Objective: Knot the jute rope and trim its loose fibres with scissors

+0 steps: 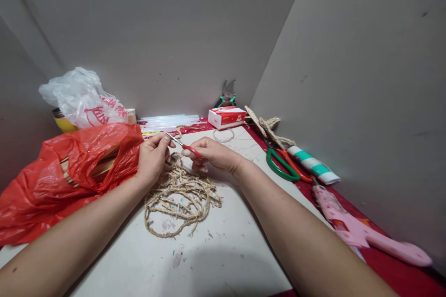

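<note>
My right hand (205, 152) is closed round the red handles of a small pair of scissors (191, 149), whose thin metal blades point left towards my other hand. My left hand (155, 153) pinches the end of a braided straw rope (174, 229) close to the blade tips. What lies right between those fingertips is partly hidden. The rest of the rope is heaped in loose, frayed loops on the white board (233, 241), below both hands.
At left lies a red plastic bag (38, 171) with thin wooden strips inside; a white bag (87, 97) is behind it. Glue sticks (170, 122), a tissue box (227, 117) and pruning shears (228, 93) line the back. Green-handled scissors (282, 167) and a pink glue gun (362, 232) lie right.
</note>
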Motion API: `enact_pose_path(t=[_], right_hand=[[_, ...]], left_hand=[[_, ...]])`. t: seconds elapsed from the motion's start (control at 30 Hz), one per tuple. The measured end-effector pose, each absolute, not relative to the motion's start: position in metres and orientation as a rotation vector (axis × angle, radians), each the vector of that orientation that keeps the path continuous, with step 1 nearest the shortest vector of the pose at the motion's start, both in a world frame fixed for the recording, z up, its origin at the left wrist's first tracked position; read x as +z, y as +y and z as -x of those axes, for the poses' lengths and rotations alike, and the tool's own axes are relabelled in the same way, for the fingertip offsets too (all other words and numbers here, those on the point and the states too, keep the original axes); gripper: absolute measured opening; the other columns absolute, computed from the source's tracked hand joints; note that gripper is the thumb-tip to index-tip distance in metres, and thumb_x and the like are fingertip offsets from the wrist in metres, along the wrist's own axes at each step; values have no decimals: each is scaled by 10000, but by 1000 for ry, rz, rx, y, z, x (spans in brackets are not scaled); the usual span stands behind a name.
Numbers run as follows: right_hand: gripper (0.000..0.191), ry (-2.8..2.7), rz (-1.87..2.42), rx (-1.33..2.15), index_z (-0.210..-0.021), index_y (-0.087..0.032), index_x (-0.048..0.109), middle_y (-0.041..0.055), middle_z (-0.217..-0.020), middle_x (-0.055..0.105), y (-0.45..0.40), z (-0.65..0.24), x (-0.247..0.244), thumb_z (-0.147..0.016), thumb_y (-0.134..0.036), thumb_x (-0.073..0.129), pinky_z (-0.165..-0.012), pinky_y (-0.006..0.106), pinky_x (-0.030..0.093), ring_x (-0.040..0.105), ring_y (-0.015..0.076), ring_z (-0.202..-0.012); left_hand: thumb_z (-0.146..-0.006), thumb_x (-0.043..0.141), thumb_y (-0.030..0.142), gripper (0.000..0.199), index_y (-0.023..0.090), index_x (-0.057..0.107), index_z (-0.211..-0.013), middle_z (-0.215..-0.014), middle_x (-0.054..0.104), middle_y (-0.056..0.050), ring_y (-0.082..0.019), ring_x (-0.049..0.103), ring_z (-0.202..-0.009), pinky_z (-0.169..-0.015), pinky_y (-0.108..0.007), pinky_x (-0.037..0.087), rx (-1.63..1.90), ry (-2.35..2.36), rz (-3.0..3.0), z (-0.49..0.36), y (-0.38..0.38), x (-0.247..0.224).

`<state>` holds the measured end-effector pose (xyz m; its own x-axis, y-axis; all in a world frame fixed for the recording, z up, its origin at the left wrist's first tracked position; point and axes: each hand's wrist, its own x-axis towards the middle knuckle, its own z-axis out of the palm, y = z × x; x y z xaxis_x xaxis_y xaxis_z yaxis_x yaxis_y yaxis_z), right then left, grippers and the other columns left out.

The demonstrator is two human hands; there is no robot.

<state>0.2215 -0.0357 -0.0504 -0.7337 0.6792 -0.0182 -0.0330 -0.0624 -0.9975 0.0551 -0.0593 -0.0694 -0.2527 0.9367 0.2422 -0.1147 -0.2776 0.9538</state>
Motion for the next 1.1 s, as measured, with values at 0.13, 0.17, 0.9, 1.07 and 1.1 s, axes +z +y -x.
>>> enact_pose_path(t=[0.13,0.17,0.9,1.07,1.1], right_hand=[[507,-1705,709,1853,-485,-187,339,-93,-439,291,-32,-224,-53,-707,-443,716,-392,204,248,270,40,-386],[507,-1708,711,1855,-486,-188,339,-94,-440,287,-30,-225,-54,-710,-445,714,-392,204,252,267,41,-389],[500,-1779,726,1863,-480,-181,365,-91,-432,305,-23,-234,-55,-720,-468,698,-396,211,247,292,42,-374],[489,-1732,687,1792,-496,-174,389,-79,-441,368,-22,-231,-54,-727,-485,687,-409,203,307,367,50,-379],[482,-1730,694,1776,-501,-171,401,-74,-446,386,-22,-230,-54,-727,-488,686,-405,199,307,385,52,-383]], left_hand=[[-705,665,309,185,134,660,-763,-631,584,26,-25,344,-367,-374,-188,329,1670,1077,-1109,-57,-62,-64],[-699,671,301,214,135,672,-834,-644,592,26,-27,353,-373,-378,-188,329,1670,1081,-1108,-57,-62,-64],[-752,641,342,236,132,671,-856,-671,614,10,-34,399,-370,-372,-189,334,1664,1247,-1277,-50,-54,-71],[-720,669,310,255,141,670,-912,-700,599,18,-23,390,-396,-401,-184,370,1587,1060,-1093,-51,-55,-68],[-710,683,308,270,145,668,-924,-703,597,20,-23,391,-400,-404,-184,373,1553,1022,-1068,-52,-56,-66]])
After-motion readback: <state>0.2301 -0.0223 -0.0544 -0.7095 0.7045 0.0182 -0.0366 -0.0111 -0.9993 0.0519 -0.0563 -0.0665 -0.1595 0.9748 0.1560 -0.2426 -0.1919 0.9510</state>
